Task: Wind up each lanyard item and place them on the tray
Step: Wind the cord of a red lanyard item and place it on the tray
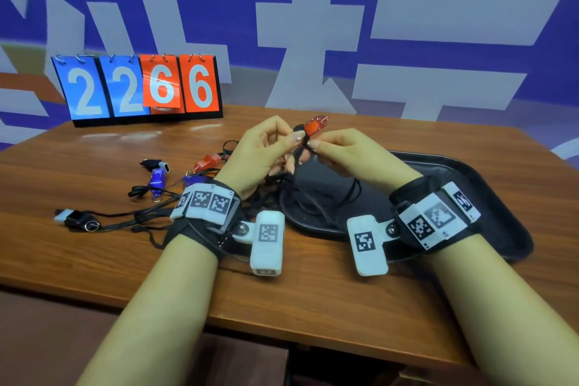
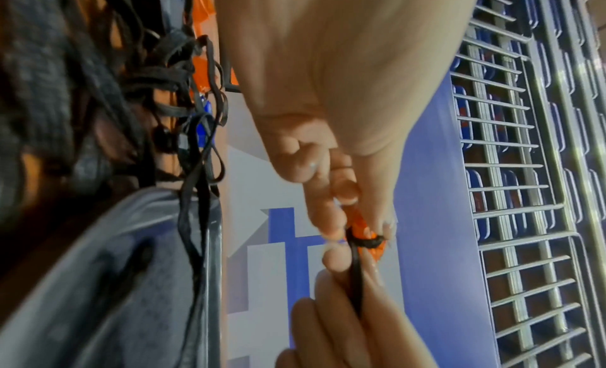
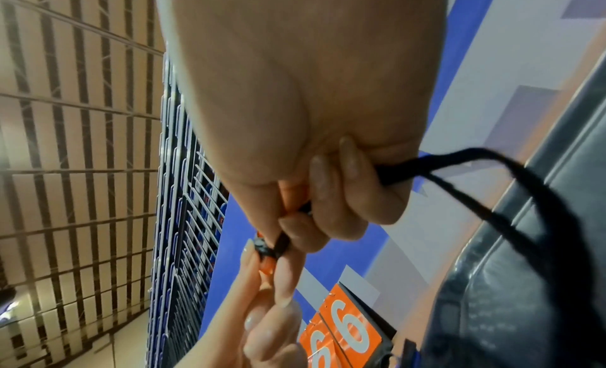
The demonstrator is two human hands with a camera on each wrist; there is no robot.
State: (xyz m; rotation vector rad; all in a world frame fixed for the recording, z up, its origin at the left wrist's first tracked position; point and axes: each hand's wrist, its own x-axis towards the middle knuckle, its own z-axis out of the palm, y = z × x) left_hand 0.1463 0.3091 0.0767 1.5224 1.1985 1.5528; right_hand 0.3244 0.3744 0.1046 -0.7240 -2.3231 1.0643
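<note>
above the near edge of the tray (image 1: 488, 185), our left hand (image 1: 260, 153) has its fingers (image 1: 297, 136) pinched on the red whistle (image 1: 314, 126), while our right hand (image 1: 347, 150) is curled round its black cord (image 3: 511, 181), drawing it taut. the whistle seems light and rigid, best held by the body; the cord is limp and tangles easily. other lanyards (image 1: 150, 194) lie on the bench (image 1: 313, 291).
</note>
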